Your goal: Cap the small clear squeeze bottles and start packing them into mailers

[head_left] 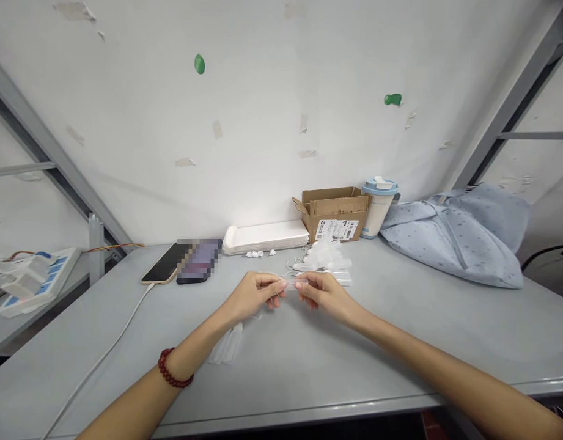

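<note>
Between my hands, above the middle of the table, is a small clear plastic tube point(291, 284). My left hand point(261, 290) is closed, its thumb and fingers pinching the tube's left end. At the other end, my right hand point(318, 289) pinches it in the same way. The fingers cover both ends, so what sits there is hidden. Just behind my hands lies a pile of similar clear tubes point(327, 260), with thin curled strands at its left. A few more clear tubes point(226, 345) rest on the table below my left wrist.
Along the wall stand a stack of white envelopes point(267, 235), an open cardboard box point(338, 214) and a lidded cup point(377, 211). Small white pieces point(255, 254) lie before the envelopes. Two phones point(166, 263) and a white cable point(120, 330) are left; a blue cloth bag point(459, 238) is right.
</note>
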Demonstrator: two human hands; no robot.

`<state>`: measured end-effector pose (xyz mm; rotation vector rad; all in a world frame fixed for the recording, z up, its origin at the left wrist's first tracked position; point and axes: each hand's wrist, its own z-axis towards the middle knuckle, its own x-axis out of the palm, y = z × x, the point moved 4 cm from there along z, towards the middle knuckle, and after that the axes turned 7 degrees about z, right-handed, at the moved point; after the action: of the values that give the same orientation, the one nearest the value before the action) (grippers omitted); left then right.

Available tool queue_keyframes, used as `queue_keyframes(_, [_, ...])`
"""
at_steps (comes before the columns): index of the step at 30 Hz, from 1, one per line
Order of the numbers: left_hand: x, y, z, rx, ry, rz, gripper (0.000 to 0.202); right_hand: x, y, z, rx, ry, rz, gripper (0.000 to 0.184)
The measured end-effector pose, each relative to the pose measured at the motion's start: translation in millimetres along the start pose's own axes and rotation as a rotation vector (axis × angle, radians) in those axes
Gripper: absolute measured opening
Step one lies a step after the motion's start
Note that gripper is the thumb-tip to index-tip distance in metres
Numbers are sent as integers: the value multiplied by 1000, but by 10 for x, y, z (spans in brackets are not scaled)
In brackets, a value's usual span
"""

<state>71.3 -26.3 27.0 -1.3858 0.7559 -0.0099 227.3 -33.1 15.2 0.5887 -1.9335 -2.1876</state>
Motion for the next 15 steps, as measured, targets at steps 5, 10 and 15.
queue_keyframes(5, [28, 61, 15, -83, 29, -58, 46, 2, 24, 0, -39, -42, -1, 25])
queue_keyframes(10, [24, 47, 12, -68, 14, -44, 46, 14, 31, -12, -61, -18, -45, 25])
queue_keyframes(15, [1, 13, 0, -11, 3, 22, 37, 7, 37, -21, -39, 1, -40, 29])
